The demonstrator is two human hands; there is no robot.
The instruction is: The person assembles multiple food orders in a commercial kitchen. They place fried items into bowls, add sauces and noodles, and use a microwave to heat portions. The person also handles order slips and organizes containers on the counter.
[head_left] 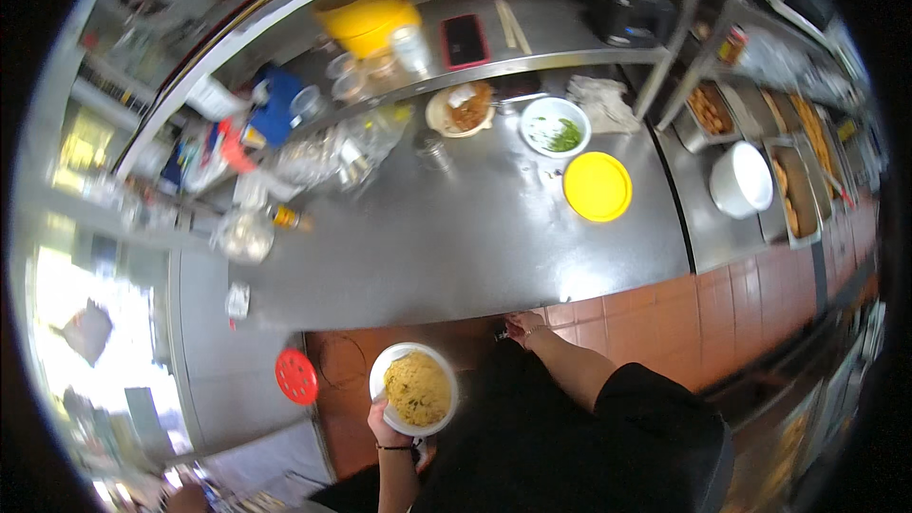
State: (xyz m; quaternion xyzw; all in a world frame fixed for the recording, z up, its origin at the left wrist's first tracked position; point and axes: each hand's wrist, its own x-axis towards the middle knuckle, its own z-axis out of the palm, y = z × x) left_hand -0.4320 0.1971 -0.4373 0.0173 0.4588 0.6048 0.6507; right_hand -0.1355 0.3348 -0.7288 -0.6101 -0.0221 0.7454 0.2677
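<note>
My left hand (388, 426) grips the rim of a round white bowl (378, 370) at its lower left, holding it out in front of the steel table's edge. Yellow food flecked with dark green bits (418, 389), perhaps rice or noodles, fills the bowl. My right hand (521, 325) is close to the table's front edge, beside my dark clothing. Its fingers are small and partly hidden, so whether it holds anything does not show. On the steel table (427, 237) stand a yellow round lid (598, 186) and a white bowl of chopped greens (560, 133).
A pale bowl of brown food (465, 112) and a cloth (604, 103) sit under the shelf. The shelf bears a phone (464, 42) and a yellow tub (370, 19). At right are a white pot (741, 180) and metal food trays (798, 192). A red stool (296, 376) is at left.
</note>
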